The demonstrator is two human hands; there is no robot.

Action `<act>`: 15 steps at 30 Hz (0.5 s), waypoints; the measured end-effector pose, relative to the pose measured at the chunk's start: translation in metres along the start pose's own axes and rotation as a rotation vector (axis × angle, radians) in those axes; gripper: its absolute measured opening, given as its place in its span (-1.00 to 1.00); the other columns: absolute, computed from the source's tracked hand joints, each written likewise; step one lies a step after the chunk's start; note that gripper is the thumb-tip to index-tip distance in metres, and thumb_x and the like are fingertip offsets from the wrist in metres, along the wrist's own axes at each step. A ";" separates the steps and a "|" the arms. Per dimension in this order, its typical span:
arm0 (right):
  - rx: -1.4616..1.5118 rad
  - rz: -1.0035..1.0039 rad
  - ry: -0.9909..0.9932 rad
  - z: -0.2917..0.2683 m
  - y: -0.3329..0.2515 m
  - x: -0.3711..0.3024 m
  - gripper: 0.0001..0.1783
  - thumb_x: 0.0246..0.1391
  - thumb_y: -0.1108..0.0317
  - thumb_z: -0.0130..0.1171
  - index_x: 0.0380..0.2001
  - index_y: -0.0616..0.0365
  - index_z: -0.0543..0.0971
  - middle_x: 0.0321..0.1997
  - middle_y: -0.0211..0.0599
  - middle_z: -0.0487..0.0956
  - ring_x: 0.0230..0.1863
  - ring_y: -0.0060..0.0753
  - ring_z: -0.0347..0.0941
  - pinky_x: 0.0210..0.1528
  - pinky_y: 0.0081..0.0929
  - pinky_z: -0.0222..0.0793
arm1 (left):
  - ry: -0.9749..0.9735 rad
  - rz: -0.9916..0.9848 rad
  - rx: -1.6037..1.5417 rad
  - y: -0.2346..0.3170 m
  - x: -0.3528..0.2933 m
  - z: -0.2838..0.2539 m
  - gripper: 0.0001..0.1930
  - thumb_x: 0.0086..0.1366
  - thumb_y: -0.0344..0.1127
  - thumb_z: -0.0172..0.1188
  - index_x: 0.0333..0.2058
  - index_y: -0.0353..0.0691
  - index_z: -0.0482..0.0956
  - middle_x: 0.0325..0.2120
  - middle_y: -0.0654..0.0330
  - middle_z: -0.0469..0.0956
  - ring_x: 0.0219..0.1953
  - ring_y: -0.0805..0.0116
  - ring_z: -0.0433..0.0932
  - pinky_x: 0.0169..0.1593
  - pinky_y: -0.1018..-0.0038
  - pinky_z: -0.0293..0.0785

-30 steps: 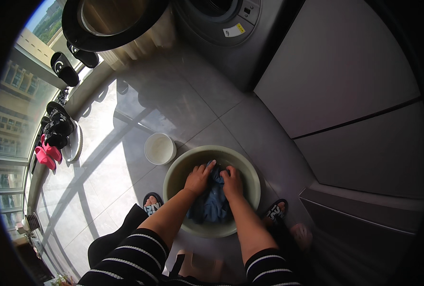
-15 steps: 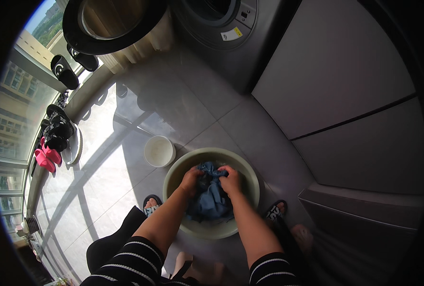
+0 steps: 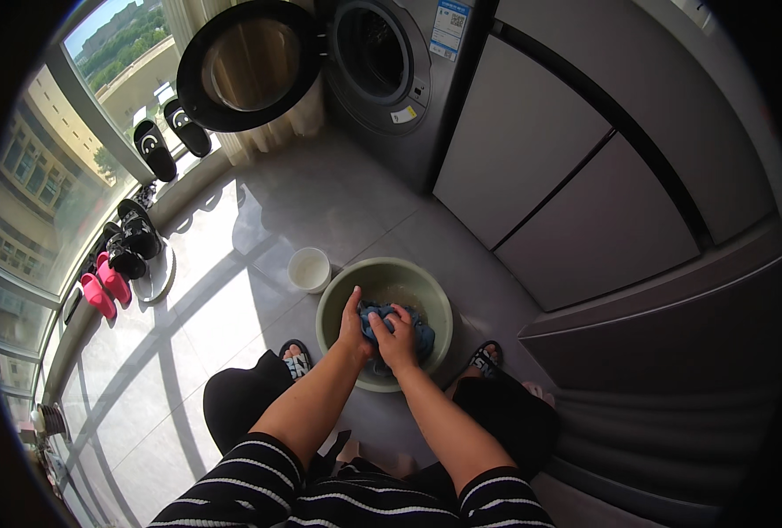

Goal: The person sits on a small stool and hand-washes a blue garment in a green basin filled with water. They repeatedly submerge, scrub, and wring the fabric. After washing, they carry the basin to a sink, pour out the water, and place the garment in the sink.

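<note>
A round pale-green basin stands on the floor between my feet, with a little water at its bottom. Over it, a wet blue cloth garment is bunched between my hands. My left hand presses its palm to the bundle's left side, fingers pointing up and fairly straight. From the right, my right hand curls its fingers over the top of the bundle. Part of the cloth hangs below the hands, partly hidden by them.
A small white bucket sits beside the basin at the far left. Ahead is a front-loading washing machine with its round door swung wide. A grey cabinet-like appliance stands at right. Pink slippers and other footwear line the window.
Both hands have drawn together and gathered the spread garment into a compact bundle. The left fingers have straightened. The view has tilted up, showing more of the washing machine.
</note>
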State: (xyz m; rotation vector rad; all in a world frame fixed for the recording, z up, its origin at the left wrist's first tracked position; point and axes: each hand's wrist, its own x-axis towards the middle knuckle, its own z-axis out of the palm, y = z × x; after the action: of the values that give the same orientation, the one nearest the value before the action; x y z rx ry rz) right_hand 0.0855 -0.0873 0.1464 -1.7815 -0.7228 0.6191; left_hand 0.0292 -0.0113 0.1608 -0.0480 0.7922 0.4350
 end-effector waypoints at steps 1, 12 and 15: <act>-0.099 -0.173 0.021 0.005 0.006 -0.012 -0.65 -0.10 0.17 0.26 -0.58 0.31 0.50 -0.06 0.04 0.39 0.00 -0.03 0.28 0.06 -0.27 0.18 | -0.050 0.136 0.120 0.002 -0.003 -0.004 -0.55 0.12 0.17 0.10 -0.34 -0.15 0.50 -0.38 0.14 0.55 -0.36 0.22 0.53 -0.24 0.30 0.52; 0.073 -0.246 0.067 0.006 -0.010 -0.014 -0.86 -0.31 0.42 0.15 -0.65 0.30 0.47 -0.21 -0.12 0.48 -0.10 -0.12 0.36 0.02 -0.32 0.23 | -0.371 -0.250 0.060 -0.002 0.018 -0.043 -0.74 0.17 -0.09 0.02 -0.39 -0.16 0.51 -0.39 0.12 0.52 -0.32 0.19 0.51 -0.17 0.29 0.46; -0.077 -0.198 -0.014 0.027 -0.003 -0.027 -0.82 -0.27 0.39 0.18 -0.65 0.31 0.47 -0.38 -0.12 0.50 -0.26 -0.04 0.41 -0.16 -0.32 0.34 | -0.548 -0.337 -0.100 0.006 0.043 -0.078 -0.73 0.17 -0.06 0.01 -0.43 -0.15 0.50 -0.37 0.12 0.52 -0.30 0.18 0.49 -0.14 0.28 0.44</act>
State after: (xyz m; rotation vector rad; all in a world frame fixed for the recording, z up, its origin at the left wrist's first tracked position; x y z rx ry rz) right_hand 0.0472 -0.0887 0.1429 -1.7502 -0.9311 0.4768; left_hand 0.0002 -0.0067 0.0765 -0.1459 0.2133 0.1513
